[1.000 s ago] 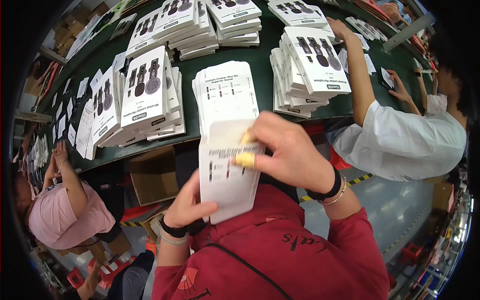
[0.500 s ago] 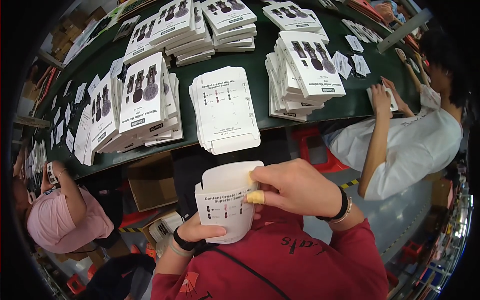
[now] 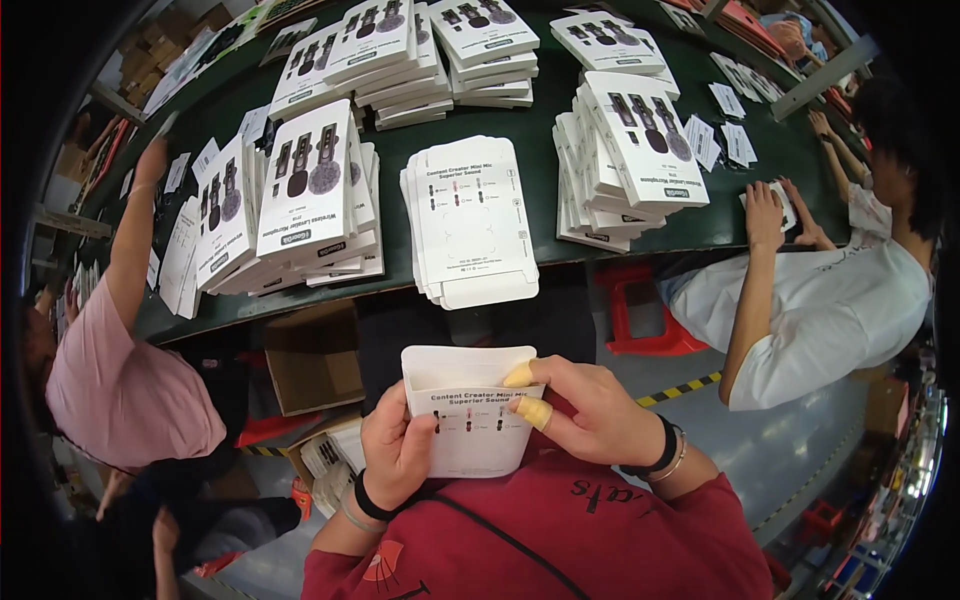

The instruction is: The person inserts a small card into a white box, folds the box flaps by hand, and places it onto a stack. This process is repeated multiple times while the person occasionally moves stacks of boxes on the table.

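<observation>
Head view: green table (image 3: 540,150) ahead with stacked flat white sleeves (image 3: 470,220). Held near chest: white card sleeve (image 3: 468,415), long axis upright, open end up (toward table). Left hand (image 3: 395,450) gripping left edge; right hand (image 3: 590,415) pinching right edge, yellow-capped fingertips (image 3: 535,412) on face.

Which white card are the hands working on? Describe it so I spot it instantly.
Start at the green table, then drop below its near edge to the red shirt. The white card sleeve sits between the left hand and right hand, the only one off the stacks.
</observation>
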Demonstrator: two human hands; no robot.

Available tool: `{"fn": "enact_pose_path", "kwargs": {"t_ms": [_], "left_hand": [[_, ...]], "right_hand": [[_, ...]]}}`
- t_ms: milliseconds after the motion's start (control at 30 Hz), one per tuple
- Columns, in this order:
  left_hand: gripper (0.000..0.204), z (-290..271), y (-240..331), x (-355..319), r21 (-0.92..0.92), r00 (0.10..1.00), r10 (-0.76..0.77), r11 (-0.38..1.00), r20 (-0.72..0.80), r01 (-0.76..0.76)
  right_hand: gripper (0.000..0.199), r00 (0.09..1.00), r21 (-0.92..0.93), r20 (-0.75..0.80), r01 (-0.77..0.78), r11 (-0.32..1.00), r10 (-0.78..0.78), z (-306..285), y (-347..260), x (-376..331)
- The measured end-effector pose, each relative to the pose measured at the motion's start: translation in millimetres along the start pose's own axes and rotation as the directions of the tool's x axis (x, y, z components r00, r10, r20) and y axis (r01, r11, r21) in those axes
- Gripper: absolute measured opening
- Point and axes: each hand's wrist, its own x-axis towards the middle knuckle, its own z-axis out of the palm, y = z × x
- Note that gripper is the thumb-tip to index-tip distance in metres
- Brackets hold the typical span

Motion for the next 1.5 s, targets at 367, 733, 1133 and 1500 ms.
{"fn": "enact_pose_path", "kwargs": {"t_ms": [367,733,1133,1500], "left_hand": [[0.036,-0.7,-2.1,1.8,0.045,0.98,0.195,0.98,-0.039,-0.193],[0.032,19.2,-8.1,4.8,-0.206,0.949,0.169,0.952,-0.267,-0.228],[0.02,-34.2,37.9,38.8,0.047,0.951,-0.213,0.977,0.223,0.207],[0.011,-9.5,3.5,32.2,-0.066,0.993,0.107,0.992,-0.044,-0.109]], "right_hand": [[0.037,0.926,0.853,0.237,-0.343,0.394,0.293,-0.2,17.3,17.2],[0.034,0.981,0.104,0.041,0.183,0.978,-0.188,-2.0,4.5,28.5],[0.029,0.986,0.081,0.168,-0.033,0.996,0.019,-1.8,-6.6,31.5],[0.01,0.95,0.46,0.162,-0.312,0.831,0.267,2.3,0.9,30.4]]}}
